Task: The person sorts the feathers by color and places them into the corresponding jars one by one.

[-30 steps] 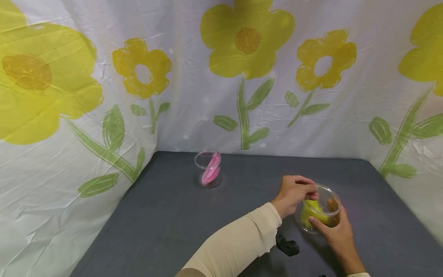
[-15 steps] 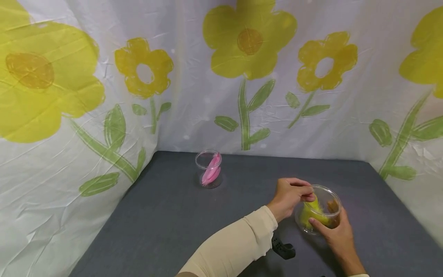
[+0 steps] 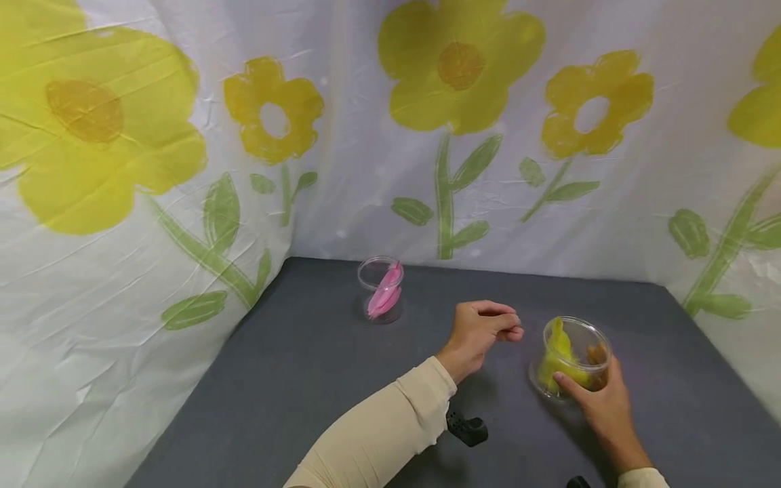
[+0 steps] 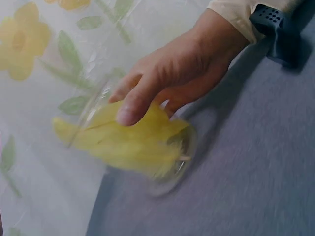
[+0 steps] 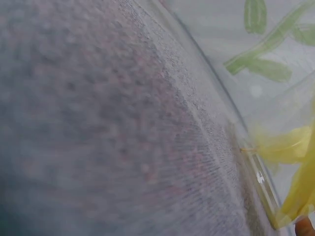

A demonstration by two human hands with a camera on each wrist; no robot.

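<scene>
In the head view, my right hand (image 3: 601,407) grips a clear round jar (image 3: 594,327) on the dark table, its thumb on the near wall. Yellow feathers (image 3: 560,359) stand inside, one tip reaching the rim, with a brown piece (image 3: 596,354) beside them. My left hand (image 3: 478,333) hovers left of the jar, fingers curled towards the thumb, nothing visible between them. The left wrist view shows the right hand (image 4: 182,66) round the jar (image 4: 165,189) and its yellow feathers (image 4: 123,137). At the right wrist view's edge appear yellow feathers (image 5: 290,147) and a fingertip (image 5: 304,227).
Farther back on the left stands another clear jar (image 3: 369,260) holding pink feathers (image 3: 386,291). A white curtain (image 3: 348,135) printed with yellow flowers borders the dark table (image 3: 293,359) at the back and sides.
My left hand has let go of the yellow feather and moved left, away from the jar. The right hand keeps its grip. The head view has shifted slightly.
</scene>
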